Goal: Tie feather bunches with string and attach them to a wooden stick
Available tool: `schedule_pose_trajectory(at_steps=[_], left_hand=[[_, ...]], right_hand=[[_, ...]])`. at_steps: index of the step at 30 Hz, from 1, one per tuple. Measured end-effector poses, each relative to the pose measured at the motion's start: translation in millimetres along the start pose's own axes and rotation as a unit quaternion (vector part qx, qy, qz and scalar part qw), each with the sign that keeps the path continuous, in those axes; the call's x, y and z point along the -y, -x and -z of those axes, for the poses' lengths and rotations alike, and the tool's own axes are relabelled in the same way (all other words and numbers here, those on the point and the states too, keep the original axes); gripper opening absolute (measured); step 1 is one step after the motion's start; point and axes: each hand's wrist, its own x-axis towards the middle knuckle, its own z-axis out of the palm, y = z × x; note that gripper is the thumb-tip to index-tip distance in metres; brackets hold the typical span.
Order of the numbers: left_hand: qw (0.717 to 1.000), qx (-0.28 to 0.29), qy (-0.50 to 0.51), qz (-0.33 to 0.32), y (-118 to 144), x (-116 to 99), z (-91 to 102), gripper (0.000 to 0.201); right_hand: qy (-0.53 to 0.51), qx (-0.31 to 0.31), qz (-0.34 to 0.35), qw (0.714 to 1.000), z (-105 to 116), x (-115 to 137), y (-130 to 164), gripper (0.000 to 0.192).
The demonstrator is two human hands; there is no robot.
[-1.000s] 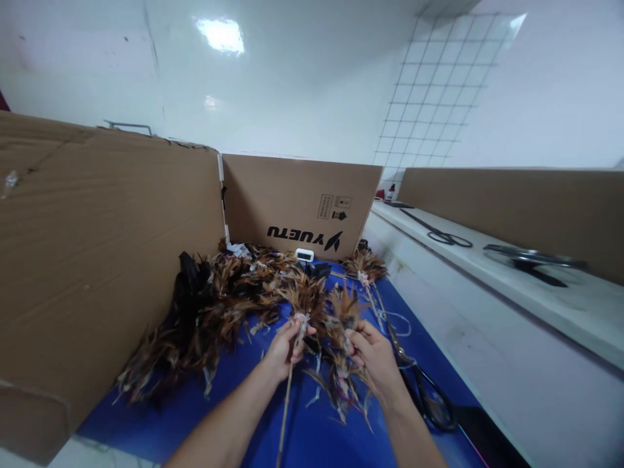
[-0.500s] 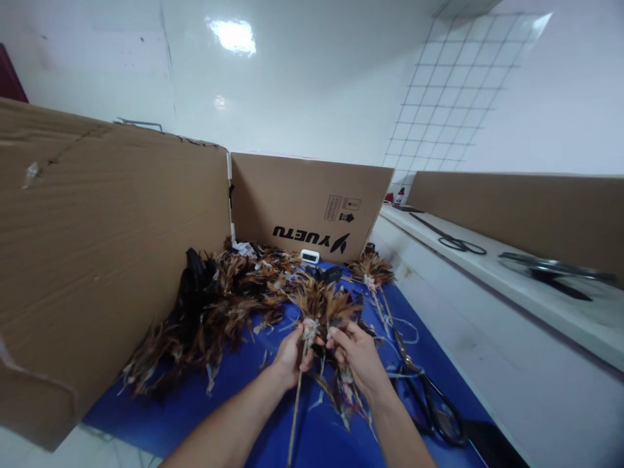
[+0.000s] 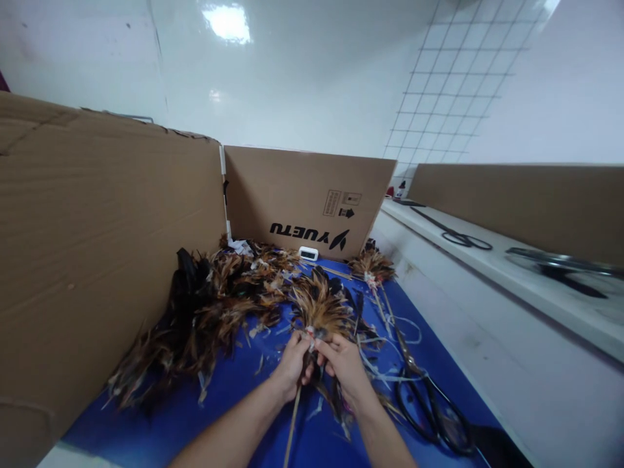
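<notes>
My left hand (image 3: 294,363) is closed around the neck of a feather duster, where brown and black feathers (image 3: 322,309) are bound to a thin stick (image 3: 292,426). The stick slants down toward me below that hand. My right hand (image 3: 340,361) meets it at the binding, its thumb and fingers pinching a small feather tuft (image 3: 320,333) against the bundle. Both hands' fingertips partly hide the white and reddish binding (image 3: 311,333). Loose dark feathers (image 3: 336,398) lie under my right hand on the blue surface (image 3: 234,416).
A large heap of feathers (image 3: 234,292) lies to the left, against cardboard panels (image 3: 121,214). Another feathered bundle (image 3: 373,268) rests at the back right. Large black-handled scissors (image 3: 433,413) lie at the right, beside pale string (image 3: 385,374). A small white device (image 3: 308,253) stands at the back.
My right hand has moved left with its feather tuft and now presses it against the binding. My left hand still holds the duster's neck. The view has shifted slightly.
</notes>
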Motion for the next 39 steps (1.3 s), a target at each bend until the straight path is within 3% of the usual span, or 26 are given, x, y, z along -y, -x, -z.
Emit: schedule_pose_trajectory(at_steps=[17,29,33,39], left_hand=[[0.980,-0.029,-0.176,-0.089,-2,13,-0.8,0.039],[0.978,-0.017,-0.160,-0.129,1,9,-4.5,0.043],[0.980,-0.018,-0.149,-0.128,4,6,-7.1,0.042],[0.982,-0.017,-0.142,-0.124,6,7,-10.3,0.041]], right_hand=[[-0.069,-0.022,-0.028,0.997,-2,-2,4,0.031],[-0.120,0.009,-0.071,0.990,3,-5,2,0.036],[-0.139,0.055,-0.050,0.988,5,-7,2,0.029],[-0.167,0.058,-0.013,0.984,2,-10,4,0.028]])
